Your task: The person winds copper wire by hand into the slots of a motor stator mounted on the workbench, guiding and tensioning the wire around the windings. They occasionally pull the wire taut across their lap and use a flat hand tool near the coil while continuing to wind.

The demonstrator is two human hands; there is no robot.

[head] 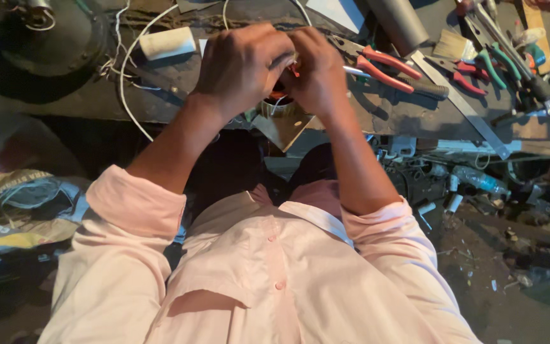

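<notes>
My left hand point(240, 67) and my right hand point(316, 70) are pressed together over the front edge of a dark workbench point(179, 102). Both are closed around a small part with copper-coloured winding and red bits point(277, 102), mostly hidden under my fingers. A thin metal piece shows between my thumbs. My pink sleeves are rolled up to the elbows.
Red-handled pliers point(383, 67) lie just right of my hands. Further right are green-handled pliers point(498, 64), a paintbrush point(453, 44), a steel ruler point(459, 105) and a grey tube point(399, 22). A white roll point(167, 43) and white wire point(125, 76) lie at the left. Clutter covers the floor.
</notes>
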